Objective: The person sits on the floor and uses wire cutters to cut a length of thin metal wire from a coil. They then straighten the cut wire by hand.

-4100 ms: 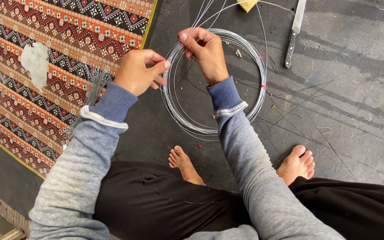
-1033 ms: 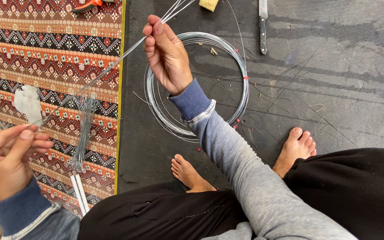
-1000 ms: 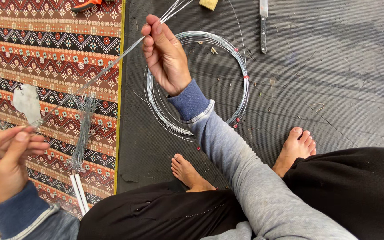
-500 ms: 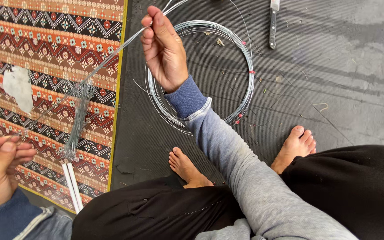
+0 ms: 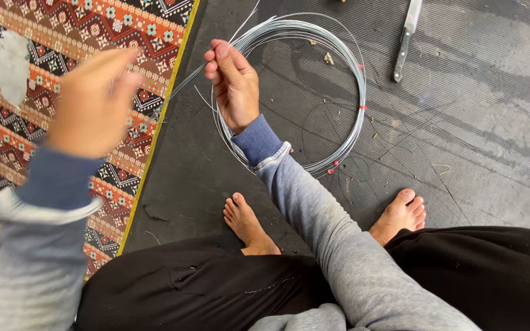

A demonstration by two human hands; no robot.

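Note:
A coil of thin silver wire lies on the dark ribbed mat in front of me. My right hand is over the coil's left side, with thumb and fingers pinched on a few wire strands that run off to the lower left. My left hand is raised over the patterned rug and is blurred by motion. Whether it holds any wire cannot be made out. Both arms are in grey sleeves with blue cuffs.
A knife lies on the mat at the top right. A white scrap rests on the rug at the far left. My bare feet and black trousers fill the bottom. Small debris dots the mat.
My left hand has swung up from the lower left toward the right hand. The right hand has kept its pinch on the wire strands by the coil.

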